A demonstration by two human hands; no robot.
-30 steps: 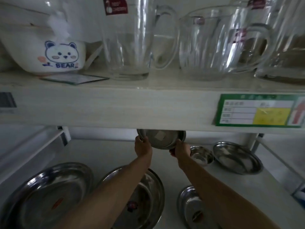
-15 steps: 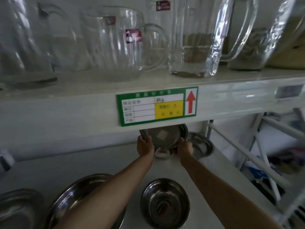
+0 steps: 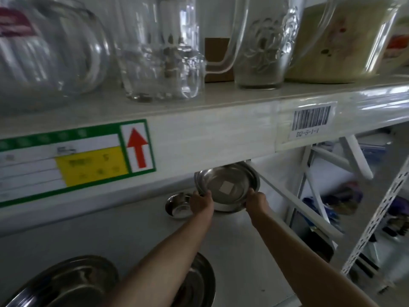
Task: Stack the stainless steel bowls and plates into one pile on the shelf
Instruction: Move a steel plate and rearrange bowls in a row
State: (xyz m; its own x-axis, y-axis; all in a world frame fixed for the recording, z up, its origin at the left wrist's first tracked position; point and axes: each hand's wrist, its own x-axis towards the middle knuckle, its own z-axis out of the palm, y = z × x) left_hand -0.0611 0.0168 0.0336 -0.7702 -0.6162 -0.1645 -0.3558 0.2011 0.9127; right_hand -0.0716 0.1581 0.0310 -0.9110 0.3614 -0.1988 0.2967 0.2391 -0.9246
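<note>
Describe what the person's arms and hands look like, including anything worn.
Both forearms are bare up to the frame edge: no sleeves show. The left hand and right hand wear no gloves; no watch, bracelet or ring is visible. Fine detail is blurred.

Both hands have carried the plate (image 3: 228,187) rightward along the lower shelf (image 3: 141,235), toward its right end. The small bowl (image 3: 178,206), which a second ago lay right of the right hand (image 3: 257,201), now sits left of the left hand (image 3: 201,202). The plate now hangs over another steel dish (image 3: 229,207) at the far right, tilted toward the person.
</note>
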